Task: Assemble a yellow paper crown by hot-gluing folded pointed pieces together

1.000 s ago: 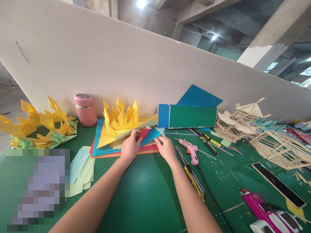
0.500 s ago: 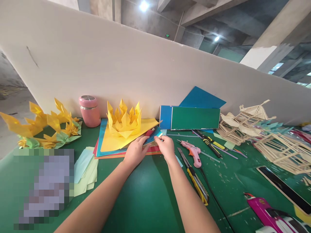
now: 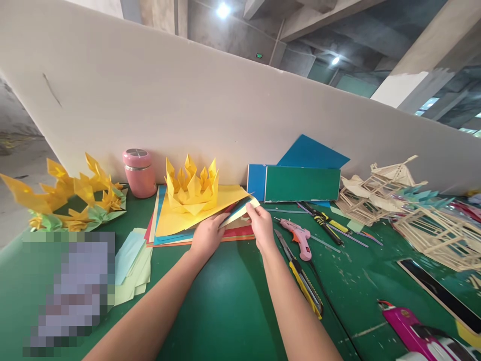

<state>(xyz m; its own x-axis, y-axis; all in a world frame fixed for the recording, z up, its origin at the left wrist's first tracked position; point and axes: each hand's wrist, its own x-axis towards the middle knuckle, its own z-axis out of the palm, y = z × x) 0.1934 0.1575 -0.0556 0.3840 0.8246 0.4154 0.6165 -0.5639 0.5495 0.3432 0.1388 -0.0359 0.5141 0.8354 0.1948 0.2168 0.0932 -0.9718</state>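
Observation:
A stack of coloured paper (image 3: pixel 176 237) in yellow, blue, red and orange lies on the green table. On its top yellow sheet stands a yellow folded-paper crown (image 3: pixel 192 188). At the stack's front right corner, my left hand (image 3: pixel 208 231) is closed on the lifted sheets, fingertips hidden beneath the yellow one. My right hand (image 3: pixel 260 224) pinches the raised corner of a cream sheet (image 3: pixel 245 209) between thumb and fingers. Blue and red layers show between the two hands.
Right of my hands lie a pink glue gun (image 3: pixel 298 236), a yellow utility knife (image 3: pixel 303 281) and pliers (image 3: pixel 326 225). Wooden stick models (image 3: pixel 443 233) stand farther right. At left are a pink jar (image 3: pixel 139 173), a second paper crown (image 3: pixel 75 195) and pale green sheets (image 3: pixel 136 276).
My right hand has lifted the cream sheet's corner up and slightly right, so more of it shows. My left hand has shifted a little left and down, under the yellow sheet.

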